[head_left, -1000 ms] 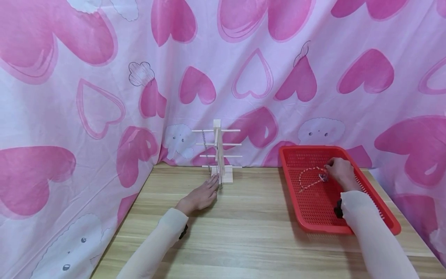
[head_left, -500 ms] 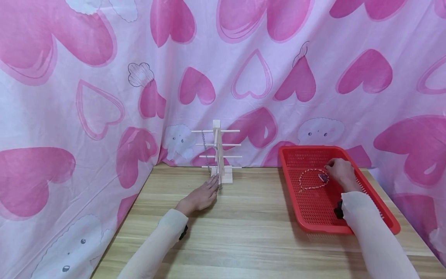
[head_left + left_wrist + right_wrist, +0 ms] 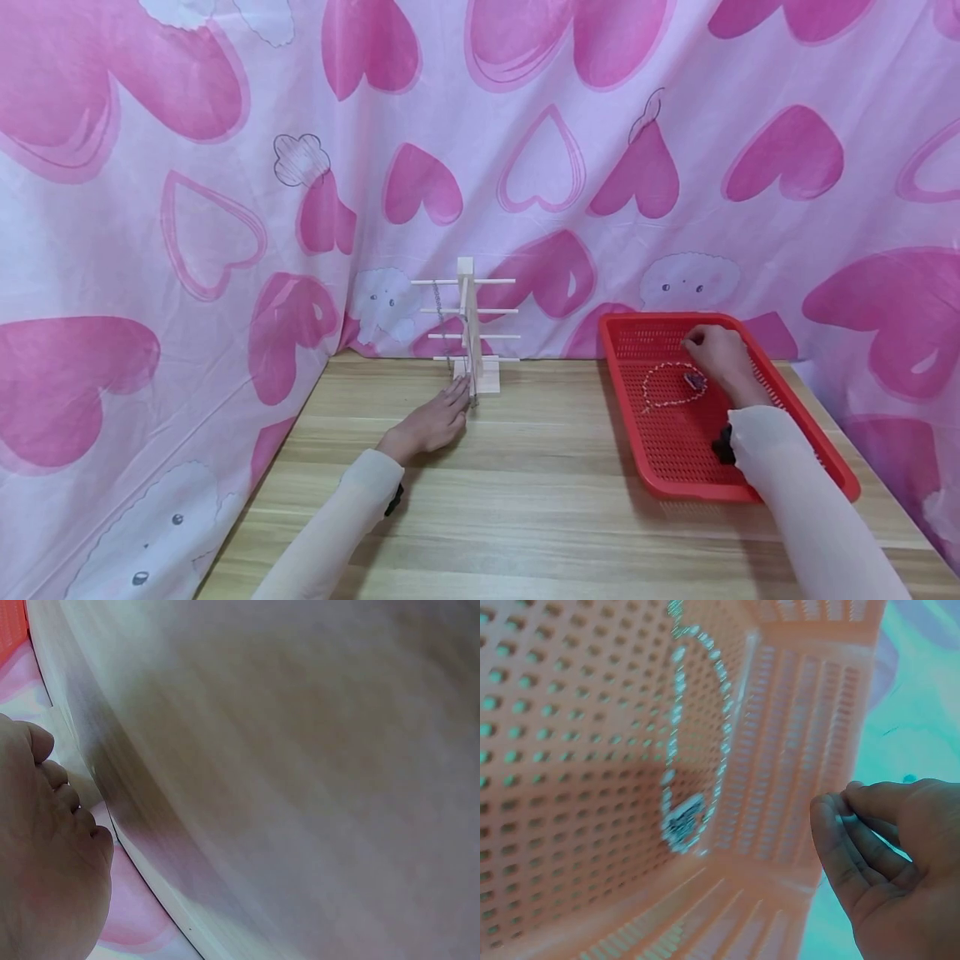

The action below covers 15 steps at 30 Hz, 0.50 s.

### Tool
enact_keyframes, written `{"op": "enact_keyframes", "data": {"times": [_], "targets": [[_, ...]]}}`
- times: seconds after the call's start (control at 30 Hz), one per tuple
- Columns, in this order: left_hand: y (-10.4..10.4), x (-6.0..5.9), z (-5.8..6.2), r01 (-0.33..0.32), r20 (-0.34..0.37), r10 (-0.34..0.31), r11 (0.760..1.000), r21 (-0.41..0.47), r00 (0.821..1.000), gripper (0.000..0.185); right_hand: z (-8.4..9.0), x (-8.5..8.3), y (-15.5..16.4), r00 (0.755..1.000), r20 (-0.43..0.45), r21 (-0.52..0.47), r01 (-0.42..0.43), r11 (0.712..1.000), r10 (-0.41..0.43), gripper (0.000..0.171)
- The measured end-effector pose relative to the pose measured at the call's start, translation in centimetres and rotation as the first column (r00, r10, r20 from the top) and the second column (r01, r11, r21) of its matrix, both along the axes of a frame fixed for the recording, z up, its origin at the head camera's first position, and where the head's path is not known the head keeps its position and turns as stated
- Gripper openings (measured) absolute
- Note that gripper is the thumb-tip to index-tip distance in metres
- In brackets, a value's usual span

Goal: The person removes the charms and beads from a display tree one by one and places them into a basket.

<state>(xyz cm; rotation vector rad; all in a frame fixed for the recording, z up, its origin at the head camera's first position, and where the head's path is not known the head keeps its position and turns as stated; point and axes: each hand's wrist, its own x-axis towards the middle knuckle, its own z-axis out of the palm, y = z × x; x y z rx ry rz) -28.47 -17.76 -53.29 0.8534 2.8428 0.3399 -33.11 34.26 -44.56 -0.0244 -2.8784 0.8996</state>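
A wooden peg stand [image 3: 467, 300] stands at the back of the table with a thin dark chain necklace [image 3: 442, 321] hung from its pegs. My left hand [image 3: 437, 417] rests with extended fingers at the foot of the stand; in the left wrist view the fingertips of the left hand [image 3: 56, 847] are seen in a row. A beaded necklace [image 3: 670, 403] with a dark pendant [image 3: 696, 382] lies looped in the red basket [image 3: 645, 467]. Over the basket's far part, my right hand [image 3: 720, 354] has its bent fingers and thumb tips together, with nothing visible between them.
The basket's raised, slotted walls [image 3: 795, 750] surround the beaded necklace. A pink heart-print cloth [image 3: 547, 167] hangs behind and beside the wood-grain table [image 3: 540, 500].
The right hand has let go of the beaded necklace, whose raised side settled onto the basket floor, then moved slightly left and toward the far wall. The left hand stayed at the stand.
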Motion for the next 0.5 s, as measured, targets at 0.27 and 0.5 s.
{"op": "enact_keyframes", "data": {"times": [0.27, 0.5], "targets": [[0.0, -0.1, -0.1, 0.010, -0.003, -0.010, 1.000, 0.017, 1.000, 0.061, 1.9, -0.3, -2.9, 0.997, -0.064, 0.029, -0.038, 0.999, 0.040, 0.029], [0.0, -0.2, -0.1, 0.010, -0.003, -0.010, 1.000, -0.012, 1.000, 0.062, 3.6, -0.5, -5.8, 0.988, -0.110, -0.007, -0.107, 0.994, 0.105, 0.026]]}}
